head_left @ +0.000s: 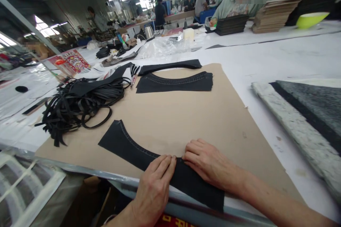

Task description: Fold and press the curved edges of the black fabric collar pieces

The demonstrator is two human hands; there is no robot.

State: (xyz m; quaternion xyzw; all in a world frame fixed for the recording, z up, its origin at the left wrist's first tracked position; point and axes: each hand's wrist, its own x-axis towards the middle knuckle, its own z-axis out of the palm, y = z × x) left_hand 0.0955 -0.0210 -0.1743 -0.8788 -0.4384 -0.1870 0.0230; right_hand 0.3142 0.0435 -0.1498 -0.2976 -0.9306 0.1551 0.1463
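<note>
A curved black fabric piece point(125, 143) lies on a brown paper sheet point(173, 113) at the table's near edge. My left hand point(156, 184) rests on it with fingers stretched flat and together. My right hand point(206, 163) lies beside it, fingers flat, pressing the same piece along its stitched inner edge. Neither hand grips anything. Farther back on the paper lies a stack of similar curved black pieces point(174, 82), with another curved strip point(170, 66) behind it.
A tangle of black straps point(80, 104) sits at the left. A grey and white padded slab point(306, 120) lies at the right. Stacked boards point(274, 16), a green bowl point(310, 19), clear plastic point(162, 46) and several people are at the far tables.
</note>
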